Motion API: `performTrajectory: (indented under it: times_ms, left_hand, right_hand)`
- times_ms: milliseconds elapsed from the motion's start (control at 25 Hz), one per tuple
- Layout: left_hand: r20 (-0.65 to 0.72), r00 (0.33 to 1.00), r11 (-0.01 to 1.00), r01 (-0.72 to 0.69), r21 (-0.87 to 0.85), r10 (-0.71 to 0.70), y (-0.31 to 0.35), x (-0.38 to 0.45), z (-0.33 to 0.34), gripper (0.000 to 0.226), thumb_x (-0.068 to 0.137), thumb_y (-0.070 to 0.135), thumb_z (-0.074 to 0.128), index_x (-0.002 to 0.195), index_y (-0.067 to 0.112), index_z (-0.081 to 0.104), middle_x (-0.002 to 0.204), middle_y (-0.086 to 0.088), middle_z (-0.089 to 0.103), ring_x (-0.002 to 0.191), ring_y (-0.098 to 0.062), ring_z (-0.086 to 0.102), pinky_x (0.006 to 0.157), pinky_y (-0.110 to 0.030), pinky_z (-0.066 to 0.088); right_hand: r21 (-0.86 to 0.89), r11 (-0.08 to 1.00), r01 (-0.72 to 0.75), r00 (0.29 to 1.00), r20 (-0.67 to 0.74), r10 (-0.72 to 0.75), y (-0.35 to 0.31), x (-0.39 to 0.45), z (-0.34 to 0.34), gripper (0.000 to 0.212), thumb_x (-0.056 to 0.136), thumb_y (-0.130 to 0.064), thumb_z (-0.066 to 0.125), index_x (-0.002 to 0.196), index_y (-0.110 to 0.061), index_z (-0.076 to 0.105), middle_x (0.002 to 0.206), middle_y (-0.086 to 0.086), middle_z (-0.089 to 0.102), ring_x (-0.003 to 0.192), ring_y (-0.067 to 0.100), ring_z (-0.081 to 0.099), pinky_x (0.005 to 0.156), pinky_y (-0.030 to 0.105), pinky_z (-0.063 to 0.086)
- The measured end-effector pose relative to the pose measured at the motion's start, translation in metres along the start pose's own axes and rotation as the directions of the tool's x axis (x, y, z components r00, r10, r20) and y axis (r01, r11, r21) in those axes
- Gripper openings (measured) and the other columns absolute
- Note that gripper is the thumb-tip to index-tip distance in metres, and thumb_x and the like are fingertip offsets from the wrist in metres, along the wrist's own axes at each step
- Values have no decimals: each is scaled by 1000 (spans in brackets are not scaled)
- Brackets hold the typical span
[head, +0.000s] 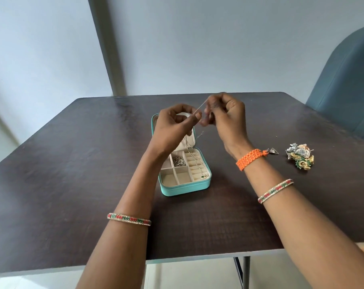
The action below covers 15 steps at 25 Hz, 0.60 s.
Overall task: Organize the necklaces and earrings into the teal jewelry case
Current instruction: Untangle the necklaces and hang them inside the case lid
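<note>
Partway through, by our reading. The small teal zip-around jewelry case [184,188] lies open in the middle of the dark brown wooden tabletop [62,163], lid flat on the far side. In its cream-lined tray we see a coiled silver chain [179,161] in a far middle compartment and a small green-stoned gold piece [203,176] on the ring-roll section at the right; the near compartments look bare. Above the case we hold a thin pale chain necklace [199,107] taut: left hand [177,122] pinching one end between thumb and forefinger, right hand [227,111] with fingers curled round the other, its slack trailing down into the tray. Still left: a heap of gold, green and silver floral earrings [300,156] on the right of the tabletop, well apart from the case, and a small triangular silver pendant [273,151] just beside the right wrist.
</note>
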<state>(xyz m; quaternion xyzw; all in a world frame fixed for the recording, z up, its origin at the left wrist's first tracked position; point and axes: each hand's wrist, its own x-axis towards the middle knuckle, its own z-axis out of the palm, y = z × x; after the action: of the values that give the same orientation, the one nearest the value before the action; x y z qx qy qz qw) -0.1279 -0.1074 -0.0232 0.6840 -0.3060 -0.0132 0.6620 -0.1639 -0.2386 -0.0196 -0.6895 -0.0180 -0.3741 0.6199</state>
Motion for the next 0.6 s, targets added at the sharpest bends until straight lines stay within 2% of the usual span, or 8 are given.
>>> performTrajectory:
  times_ms: [80,120,200,280,360,440,520,600]
  left_hand:
    - [47,996,995,74,-74,-71,3,0,-3,7,87,10,64,81,7,64,46,4,48,39,-11,41,44,-18,38]
    - [77,992,986,107,-125,-98,4,0,-3,9,88,8,62,79,7,64,44,5,42,37,-9,37,42,-18,38]
    - [148,981,965,153,-214,-122,8,-3,5,15,90,5,56,77,7,64,49,3,41,39,-8,36,44,-20,44]
    - [165,979,961,152,-231,-115,6,-5,15,19,92,3,54,76,8,63,62,-4,49,46,-7,45,49,-21,50]
    - [71,991,968,128,-216,-115,-2,3,18,18,92,3,55,76,8,62,68,-7,52,50,-4,52,56,-23,56]
    - [-38,998,999,40,-11,-40,-11,20,16,17,90,2,59,75,8,62,67,-9,54,49,-3,55,61,-23,58]
    - [33,996,929,-86,360,79,-10,39,20,10,87,3,61,79,5,67,66,-11,59,50,-11,55,58,-25,54]
    - [202,974,794,-200,574,99,-3,56,34,12,85,-2,58,85,3,70,69,-10,61,51,-16,54,56,-27,49]
  right_hand:
    - [213,967,-137,969,-175,175,-7,7,-10,27,101,-14,41,74,-14,47,56,0,38,33,6,33,39,19,39]
    - [231,961,-154,929,-298,220,-8,12,-18,30,101,-16,40,72,-15,46,56,-1,35,34,7,31,38,18,34]
    - [30,978,-206,843,-503,193,-1,20,-38,33,98,-21,43,65,-19,48,57,-4,41,46,15,41,42,30,44]
    - [-220,924,-313,811,-568,139,0,18,-53,34,93,-26,45,60,-24,51,58,-7,49,62,23,49,63,50,54]
    - [-313,887,-339,846,-514,142,-6,3,-69,35,91,-29,47,57,-23,53,53,-11,49,61,21,49,68,48,50]
    - [-351,900,-260,919,-377,118,-18,-26,-88,34,88,-31,49,56,-21,54,44,-13,43,51,13,43,60,37,44]
    - [-400,902,-166,976,-199,91,-34,-58,-101,34,85,-33,50,55,-16,51,45,-10,38,47,8,36,55,31,38]
    - [-595,804,-22,1000,-24,10,-44,-83,-107,31,85,-31,52,60,-13,51,48,-8,40,49,6,37,54,29,34]
